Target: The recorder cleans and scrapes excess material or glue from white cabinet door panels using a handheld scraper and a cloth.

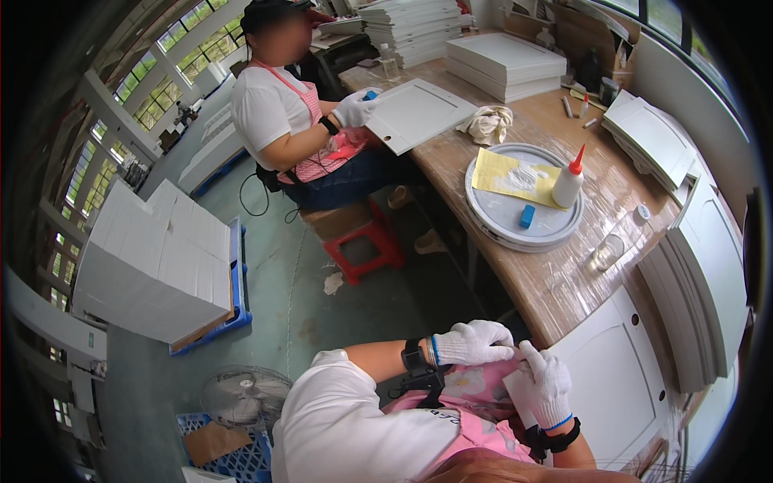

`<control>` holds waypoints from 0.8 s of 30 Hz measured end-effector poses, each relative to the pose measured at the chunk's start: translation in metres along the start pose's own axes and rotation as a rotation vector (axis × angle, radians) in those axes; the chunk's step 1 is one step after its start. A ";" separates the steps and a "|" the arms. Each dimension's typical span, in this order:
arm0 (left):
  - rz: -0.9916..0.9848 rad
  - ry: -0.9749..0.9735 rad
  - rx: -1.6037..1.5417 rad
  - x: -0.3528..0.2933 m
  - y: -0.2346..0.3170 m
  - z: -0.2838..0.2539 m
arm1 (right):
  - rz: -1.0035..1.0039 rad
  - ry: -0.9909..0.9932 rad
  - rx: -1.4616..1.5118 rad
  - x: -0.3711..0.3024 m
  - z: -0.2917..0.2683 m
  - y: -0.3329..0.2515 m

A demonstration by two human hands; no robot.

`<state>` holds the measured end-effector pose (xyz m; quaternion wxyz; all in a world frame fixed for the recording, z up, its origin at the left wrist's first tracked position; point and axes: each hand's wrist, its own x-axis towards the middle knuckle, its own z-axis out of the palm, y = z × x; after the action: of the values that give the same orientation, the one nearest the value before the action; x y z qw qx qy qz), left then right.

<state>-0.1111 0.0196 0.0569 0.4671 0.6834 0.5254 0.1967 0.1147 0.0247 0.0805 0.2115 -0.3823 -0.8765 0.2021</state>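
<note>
My left hand [473,344], in a white knit glove, is closed, its fingertips brought close to those of my right hand [547,383]. The right hand, gloved the same way, has its fingers curled in. Anything pinched between them is too small or hidden to make out. Both are above the near edge of a white door panel [600,374] with a recessed centre and dark round holes. That panel lies partly on the table by my pink apron [475,382].
On the wrapped table [555,286], a round grey lid [491,217] carries yellow sandpaper [491,173], white paste, a red-tipped bottle [568,183] and a blue block [527,216]. Nearby are a clear bottle [609,251], a rag [487,125] and stacked panels [692,282]. Another person [278,121] handles a panel.
</note>
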 end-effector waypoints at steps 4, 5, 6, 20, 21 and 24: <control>-0.002 0.007 0.007 -0.005 0.003 0.004 | -0.004 -0.020 -0.001 -0.005 0.000 -0.001; -0.003 0.006 0.006 -0.007 0.002 0.006 | -0.011 0.000 -0.004 -0.009 0.001 -0.001; 0.015 0.008 0.012 -0.006 0.002 0.007 | -0.011 0.025 -0.007 -0.011 0.001 -0.001; -0.144 -0.061 -0.384 -0.004 -0.017 0.028 | 0.342 0.299 0.052 -0.045 -0.045 0.065; -0.160 -0.107 -0.407 0.003 -0.017 0.037 | 0.420 0.308 0.016 -0.050 -0.049 0.078; -0.321 -0.251 -0.427 0.013 -0.010 0.054 | 0.527 0.311 -0.045 -0.067 -0.051 0.103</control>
<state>-0.0703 0.0082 0.0193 0.6868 0.4970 0.5115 0.1402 0.2432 0.0484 0.0545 0.2748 -0.6274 -0.7086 0.1694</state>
